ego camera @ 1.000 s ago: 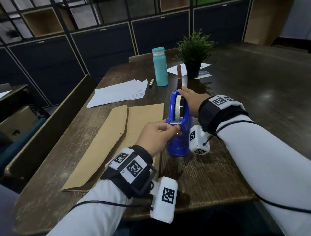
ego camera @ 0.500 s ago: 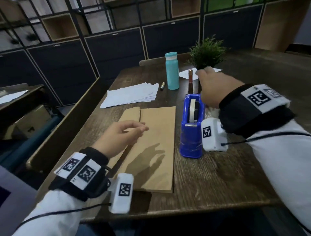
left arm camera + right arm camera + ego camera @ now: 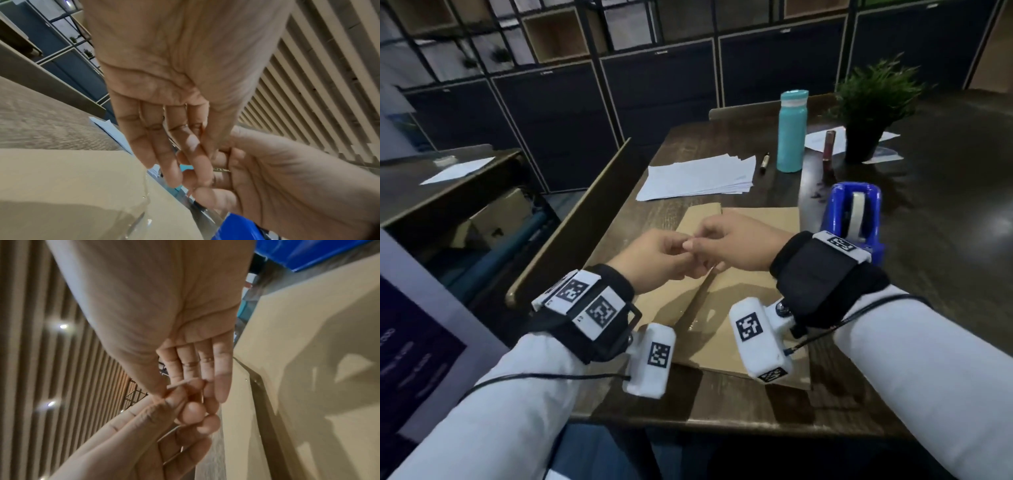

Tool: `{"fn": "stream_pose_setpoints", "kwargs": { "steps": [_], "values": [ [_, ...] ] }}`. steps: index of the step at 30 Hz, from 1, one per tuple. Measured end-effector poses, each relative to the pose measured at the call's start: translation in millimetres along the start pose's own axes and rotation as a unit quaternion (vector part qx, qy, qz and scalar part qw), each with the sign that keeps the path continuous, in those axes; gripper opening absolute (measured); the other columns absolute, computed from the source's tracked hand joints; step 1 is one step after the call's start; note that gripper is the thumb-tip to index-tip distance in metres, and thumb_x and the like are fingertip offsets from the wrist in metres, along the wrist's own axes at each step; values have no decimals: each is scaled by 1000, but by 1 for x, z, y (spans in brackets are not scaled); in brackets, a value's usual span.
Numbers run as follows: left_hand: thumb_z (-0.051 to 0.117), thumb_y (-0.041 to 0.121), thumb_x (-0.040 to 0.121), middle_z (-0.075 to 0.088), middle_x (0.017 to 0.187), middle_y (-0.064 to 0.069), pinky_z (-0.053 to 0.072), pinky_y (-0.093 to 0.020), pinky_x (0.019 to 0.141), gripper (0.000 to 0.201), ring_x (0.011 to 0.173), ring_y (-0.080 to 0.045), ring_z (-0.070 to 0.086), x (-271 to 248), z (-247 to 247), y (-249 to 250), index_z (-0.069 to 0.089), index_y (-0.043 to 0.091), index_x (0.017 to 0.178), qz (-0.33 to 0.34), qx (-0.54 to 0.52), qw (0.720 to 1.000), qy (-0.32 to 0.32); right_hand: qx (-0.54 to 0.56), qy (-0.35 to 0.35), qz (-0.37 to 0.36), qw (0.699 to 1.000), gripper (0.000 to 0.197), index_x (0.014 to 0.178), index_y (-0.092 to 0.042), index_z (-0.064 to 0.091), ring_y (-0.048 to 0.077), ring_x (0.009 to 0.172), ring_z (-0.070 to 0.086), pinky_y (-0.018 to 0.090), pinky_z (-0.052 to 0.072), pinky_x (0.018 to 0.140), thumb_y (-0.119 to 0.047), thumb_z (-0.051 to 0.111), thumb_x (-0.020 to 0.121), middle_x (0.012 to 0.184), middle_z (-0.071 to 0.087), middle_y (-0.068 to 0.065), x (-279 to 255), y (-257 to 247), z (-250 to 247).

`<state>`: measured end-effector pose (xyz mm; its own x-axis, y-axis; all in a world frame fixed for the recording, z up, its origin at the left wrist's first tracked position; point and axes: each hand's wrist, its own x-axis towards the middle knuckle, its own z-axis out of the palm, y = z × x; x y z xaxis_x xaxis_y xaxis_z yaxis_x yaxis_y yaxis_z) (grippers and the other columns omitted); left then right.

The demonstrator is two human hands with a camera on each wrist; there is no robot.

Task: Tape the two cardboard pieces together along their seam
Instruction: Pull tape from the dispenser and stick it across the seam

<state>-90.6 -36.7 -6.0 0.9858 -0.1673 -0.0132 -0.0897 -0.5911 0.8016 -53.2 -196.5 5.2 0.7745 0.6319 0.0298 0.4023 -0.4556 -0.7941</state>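
Two brown cardboard pieces, left (image 3: 654, 308) and right (image 3: 760, 222), lie side by side on the dark wooden table (image 3: 893, 342). Shiny clear tape (image 3: 693, 323) covers the near part of their seam (image 3: 257, 382). My left hand (image 3: 681, 248) and right hand (image 3: 700, 245) meet fingertip to fingertip just above the middle of the seam. Between them they pinch a short strip of clear tape (image 3: 180, 384), seen edge-on as a thin line. The blue tape dispenser (image 3: 854, 219) stands to the right of the cardboard, behind my right wrist.
A stack of white paper (image 3: 698, 178), a pen (image 3: 765, 161), a teal bottle (image 3: 791, 132), a small brown tube (image 3: 828, 145) and a potted plant (image 3: 869, 106) stand beyond the cardboard. A chair back (image 3: 571, 226) runs along the table's left edge.
My left hand left the dispenser's cutter and my right hand let go of the dispenser. Both hands came together over the seam with the tape strip between them.
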Motion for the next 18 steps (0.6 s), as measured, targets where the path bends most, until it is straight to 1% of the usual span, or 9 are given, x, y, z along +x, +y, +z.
{"fn": "stream_pose_setpoints", "kwargs": {
  "steps": [2, 5, 7, 9, 10, 11, 13, 15, 18],
  "values": [
    [54, 14, 95, 71, 74, 6, 52, -24, 77, 18, 78, -9, 66, 9, -6, -8, 70, 21, 90, -11, -12, 1000, -14, 89, 3, 43, 995, 21, 75, -13, 57, 15, 69, 65, 30, 58, 73, -23, 57, 95, 80, 67, 8, 14, 7, 3],
    [57, 17, 94, 71, 74, 6, 52, -23, 75, 15, 76, -8, 65, 14, -13, -21, 71, 20, 90, -38, -27, 999, -22, 208, -11, 122, 970, 19, 82, -7, 54, 19, 70, 67, 34, 59, 77, -19, 66, 89, 82, 66, 13, 28, 15, 4],
    [58, 18, 93, 71, 77, 3, 52, -25, 76, 13, 78, -11, 65, 14, -13, -30, 71, 19, 91, -51, -36, 998, -25, 261, -28, 158, 952, 21, 89, -4, 54, 20, 70, 67, 30, 60, 71, -18, 69, 86, 79, 65, 15, 31, 18, 8],
    [57, 15, 93, 71, 75, 4, 52, -22, 75, 14, 75, -8, 65, 11, -10, -34, 70, 19, 91, -50, -49, 997, -25, 281, -35, 173, 944, 25, 96, -2, 56, 22, 76, 69, 26, 61, 69, -17, 72, 84, 70, 68, 12, 32, 22, 12],
    [56, 13, 94, 70, 73, 5, 52, -19, 72, 14, 71, -5, 64, 9, -8, -35, 69, 18, 90, -47, -57, 997, -24, 286, -33, 172, 942, 25, 96, -2, 57, 23, 77, 70, 26, 61, 69, -16, 72, 83, 70, 68, 12, 31, 24, 13],
    [56, 12, 94, 70, 72, 7, 52, -17, 71, 14, 69, -3, 64, 7, -6, -36, 68, 18, 90, -44, -65, 997, -22, 291, -28, 167, 942, 22, 94, -2, 57, 22, 75, 70, 26, 61, 69, -14, 72, 83, 74, 69, 13, 29, 25, 14],
    [56, 13, 93, 71, 72, 7, 53, -16, 71, 14, 71, -3, 65, 2, -4, -36, 68, 19, 91, -35, -71, 997, -16, 313, -12, 145, 939, 14, 88, -4, 57, 19, 67, 70, 26, 60, 65, -10, 70, 84, 81, 67, 17, 23, 26, 17],
    [57, 14, 93, 72, 74, 6, 54, -18, 73, 12, 74, -5, 66, -3, -4, -36, 68, 18, 94, -29, -81, 996, -10, 322, 8, 118, 939, 12, 84, -5, 57, 17, 63, 69, 25, 59, 64, -7, 68, 85, 81, 67, 17, 18, 25, 21],
    [56, 12, 94, 71, 78, 1, 53, -19, 73, 12, 74, -7, 66, -12, -5, -36, 67, 14, 95, -33, -102, 994, -3, 278, 31, 79, 957, 16, 75, -7, 56, 14, 60, 69, 23, 59, 61, -8, 68, 85, 73, 68, 12, 13, 19, 28]
  ]
}}
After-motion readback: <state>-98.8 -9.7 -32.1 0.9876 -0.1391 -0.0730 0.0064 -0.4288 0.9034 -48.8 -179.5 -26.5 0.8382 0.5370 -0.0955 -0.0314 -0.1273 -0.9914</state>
